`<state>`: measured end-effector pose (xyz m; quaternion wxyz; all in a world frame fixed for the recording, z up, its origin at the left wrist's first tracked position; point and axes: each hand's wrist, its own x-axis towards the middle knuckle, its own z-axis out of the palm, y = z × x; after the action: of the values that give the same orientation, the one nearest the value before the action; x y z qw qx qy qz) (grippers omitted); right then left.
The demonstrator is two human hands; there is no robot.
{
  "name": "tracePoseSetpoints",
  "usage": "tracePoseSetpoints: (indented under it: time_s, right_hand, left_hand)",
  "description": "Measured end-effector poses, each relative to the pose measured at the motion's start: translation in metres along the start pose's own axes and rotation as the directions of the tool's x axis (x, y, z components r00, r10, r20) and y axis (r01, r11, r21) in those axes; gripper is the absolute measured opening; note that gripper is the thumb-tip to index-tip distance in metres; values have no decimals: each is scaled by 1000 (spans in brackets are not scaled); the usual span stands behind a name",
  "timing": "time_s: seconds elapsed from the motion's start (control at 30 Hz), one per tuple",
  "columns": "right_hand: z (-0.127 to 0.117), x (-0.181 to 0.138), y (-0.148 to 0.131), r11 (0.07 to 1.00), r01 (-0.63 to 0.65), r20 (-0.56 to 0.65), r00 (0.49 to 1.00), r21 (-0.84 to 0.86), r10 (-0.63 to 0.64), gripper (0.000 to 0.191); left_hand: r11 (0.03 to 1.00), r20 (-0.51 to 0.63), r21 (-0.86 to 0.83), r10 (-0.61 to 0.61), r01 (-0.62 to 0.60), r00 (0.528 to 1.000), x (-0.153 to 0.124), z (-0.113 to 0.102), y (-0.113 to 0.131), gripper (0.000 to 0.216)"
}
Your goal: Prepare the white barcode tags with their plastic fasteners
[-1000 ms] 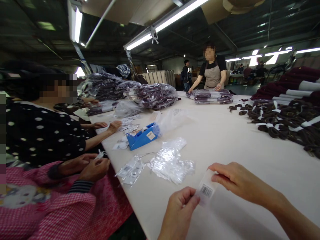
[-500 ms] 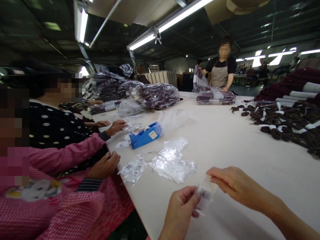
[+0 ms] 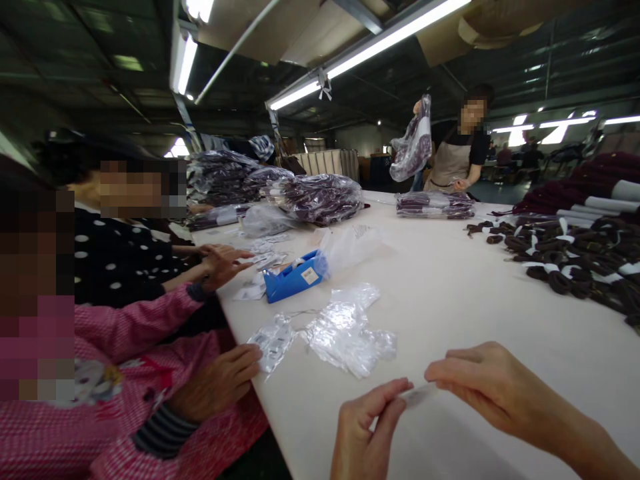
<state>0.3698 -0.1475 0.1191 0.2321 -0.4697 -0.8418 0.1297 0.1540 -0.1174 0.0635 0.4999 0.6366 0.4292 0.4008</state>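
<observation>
Head view: the left hand (image 3: pixel 367 427) and right hand (image 3: pixel 480 383) pinch a small clear tag (image 3: pixel 417 395) between them, each thumb and forefinger closed on one end. The tag hangs just above the near edge of the table (image 3: pixel 450 287). It is seen nearly edge-on, flat face turned up or down, and its long axis runs left to right from one hand to the other, rising slightly toward the right hand. Its print cannot be read.

On the white table, just beyond the hands, lies a crumpled heap of clear bags (image 3: pixel 350 330), with a small bundle of tags (image 3: pixel 274 341) to its left under a co-worker's hand (image 3: pixel 220 383) in a pink sleeve. Farther back stands a blue dispenser (image 3: pixel 293 279). Dark coiled cords (image 3: pixel 565 257) with white bands spread along the right side. Bagged dark goods (image 3: pixel 315 197) are stacked at the far end, where a person in an apron lifts one bag (image 3: pixel 413 143). Strip lights (image 3: pixel 370 43) run under a dark workshop roof.
</observation>
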Motion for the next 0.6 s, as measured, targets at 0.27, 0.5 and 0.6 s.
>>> tracePoseSetpoints:
  time_s: [0.27, 0.5, 0.6]
  right_hand:
    - [8, 3, 1, 994, -57, -11, 998, -90, 56, 25]
    - [3, 1, 3, 995, -12, -86, 996, -96, 4, 28]
    - [1, 0, 2, 995, 5, -112, 994, -104, -16, 27]
  left_hand:
    - [999, 11, -28, -30, 30, 999, 3, 1, -2, 20]
    - [824, 127, -541, -119, 169, 985, 4, 9, -4, 42]
    - [833, 80, -535, -119, 143, 990, 5, 6, -3, 24]
